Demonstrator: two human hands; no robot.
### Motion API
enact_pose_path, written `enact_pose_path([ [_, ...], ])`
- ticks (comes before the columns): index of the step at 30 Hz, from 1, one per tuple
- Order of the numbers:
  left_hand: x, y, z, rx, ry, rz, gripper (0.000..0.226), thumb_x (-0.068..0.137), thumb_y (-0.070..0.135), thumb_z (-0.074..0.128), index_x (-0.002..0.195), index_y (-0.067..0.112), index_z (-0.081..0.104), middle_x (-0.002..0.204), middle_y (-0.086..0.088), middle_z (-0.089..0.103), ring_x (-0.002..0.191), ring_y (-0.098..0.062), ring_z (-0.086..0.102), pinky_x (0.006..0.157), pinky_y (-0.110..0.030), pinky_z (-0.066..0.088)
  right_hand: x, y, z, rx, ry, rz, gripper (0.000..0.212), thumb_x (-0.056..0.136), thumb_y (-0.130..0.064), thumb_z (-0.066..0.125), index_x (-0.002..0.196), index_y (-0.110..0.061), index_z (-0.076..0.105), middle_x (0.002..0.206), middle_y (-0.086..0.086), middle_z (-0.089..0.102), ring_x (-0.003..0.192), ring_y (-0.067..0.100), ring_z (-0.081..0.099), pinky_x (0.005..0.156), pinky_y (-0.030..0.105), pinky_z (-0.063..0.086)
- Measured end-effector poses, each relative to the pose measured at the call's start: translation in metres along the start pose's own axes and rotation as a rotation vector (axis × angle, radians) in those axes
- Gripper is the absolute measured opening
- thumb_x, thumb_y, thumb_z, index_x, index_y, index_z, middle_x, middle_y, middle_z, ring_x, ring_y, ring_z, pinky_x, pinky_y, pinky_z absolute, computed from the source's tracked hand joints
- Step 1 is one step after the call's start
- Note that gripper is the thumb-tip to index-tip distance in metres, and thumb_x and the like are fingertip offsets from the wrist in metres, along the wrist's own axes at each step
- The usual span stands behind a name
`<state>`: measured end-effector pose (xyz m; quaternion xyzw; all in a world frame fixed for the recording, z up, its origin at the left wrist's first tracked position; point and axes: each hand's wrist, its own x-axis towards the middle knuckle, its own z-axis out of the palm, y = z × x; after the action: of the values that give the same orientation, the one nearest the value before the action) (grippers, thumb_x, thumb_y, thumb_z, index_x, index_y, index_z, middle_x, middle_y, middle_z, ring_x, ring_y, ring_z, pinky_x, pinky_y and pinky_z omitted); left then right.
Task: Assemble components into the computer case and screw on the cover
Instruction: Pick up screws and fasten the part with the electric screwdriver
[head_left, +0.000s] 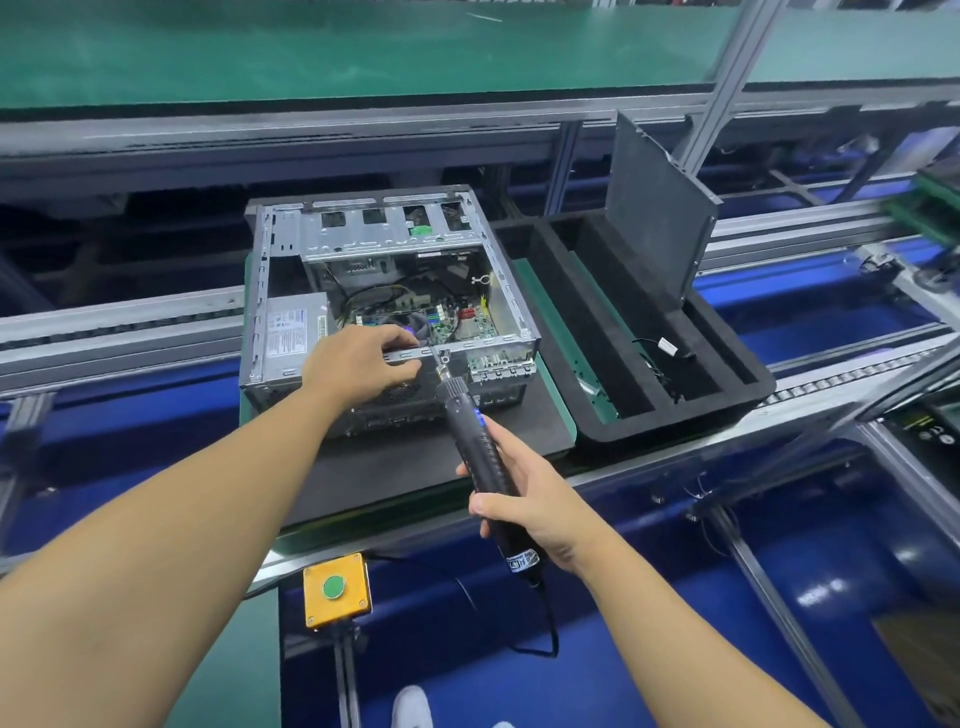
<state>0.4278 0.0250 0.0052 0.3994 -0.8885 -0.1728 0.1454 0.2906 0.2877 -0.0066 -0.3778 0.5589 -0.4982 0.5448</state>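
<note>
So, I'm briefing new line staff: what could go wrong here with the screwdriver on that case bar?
The screwdriver meets the bar at a slant; its bit might slip and gouge the circuit board below. The left hand pinches the bar right beside the bit, so a slip could catch those fingers.

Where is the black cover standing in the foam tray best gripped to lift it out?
Take the cover by its top edge, coming from above. It stands nearly upright, slightly tilted, with its lower edge down inside the foam tray, so only the upper rim is free. Its broad flat faces show no handle, so pinching across the thin top edge looks like the surest hold.
</note>
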Motion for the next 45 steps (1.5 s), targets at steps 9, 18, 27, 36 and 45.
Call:
enact_pose_path([
  [9, -0.006, 0.008, 0.002, 0.03, 0.067, -0.044, 0.042, 0.067, 0.065, 0.048, 0.104, 0.052, 0.062, 0.083, 0.023, 0.059, 0.078, -0.009, 0.054, 0.061, -0.027, 0.036, -0.002, 0.005, 0.011, -0.008, 0.01, 0.024, 0.084, 0.079, -0.014, 0.075, 0.147, -0.051, 0.043, 0.118, 0.002, 0.07, 0.072, 0.025, 0.061, 0.072, 0.039, 0.057],
  [18, -0.007, 0.006, 0.006, 0.038, 0.112, -0.046, 0.031, 0.075, 0.062, 0.053, 0.102, 0.051, 0.062, 0.074, 0.02, 0.058, 0.071, -0.011, 0.055, 0.052, -0.021, 0.031, -0.002, 0.022, 0.03, -0.025, 0.058, 0.024, 0.079, 0.078, -0.019, 0.075, 0.134, -0.067, 0.047, 0.113, -0.002, 0.07, 0.074, 0.024, 0.062, 0.07, 0.038, 0.058],
  [27, -0.007, 0.005, 0.008, 0.05, 0.138, -0.053, 0.031, 0.074, 0.064, 0.054, 0.102, 0.052, 0.062, 0.062, 0.025, 0.048, 0.068, -0.011, 0.051, 0.05, -0.019, 0.026, 0.004, 0.022, 0.035, -0.041, 0.079, 0.057, 0.078, 0.076, -0.022, 0.075, 0.127, -0.074, 0.046, 0.111, -0.002, 0.07, 0.067, 0.024, 0.062, 0.07, 0.039, 0.059],
  [36, -0.005, 0.0, 0.007, 0.095, 0.087, -0.003, 0.032, 0.078, 0.057, 0.058, 0.109, 0.049, 0.062, 0.077, 0.021, 0.055, 0.072, -0.011, 0.051, 0.06, -0.027, 0.034, 0.009, 0.019, 0.039, -0.035, 0.082, 0.064, 0.075, 0.073, -0.025, 0.075, 0.117, -0.079, 0.048, 0.111, 0.0, 0.07, 0.068, 0.025, 0.061, 0.071, 0.042, 0.057],
  [45, -0.006, 0.001, 0.006, 0.077, 0.082, -0.003, 0.032, 0.077, 0.054, 0.06, 0.108, 0.049, 0.063, 0.077, 0.021, 0.06, 0.073, -0.011, 0.053, 0.061, -0.027, 0.035, 0.016, 0.024, 0.037, -0.032, 0.113, 0.095, 0.083, 0.073, -0.025, 0.076, 0.135, -0.068, 0.044, 0.113, 0.0, 0.07, 0.069, 0.023, 0.061, 0.068, 0.038, 0.057],
])
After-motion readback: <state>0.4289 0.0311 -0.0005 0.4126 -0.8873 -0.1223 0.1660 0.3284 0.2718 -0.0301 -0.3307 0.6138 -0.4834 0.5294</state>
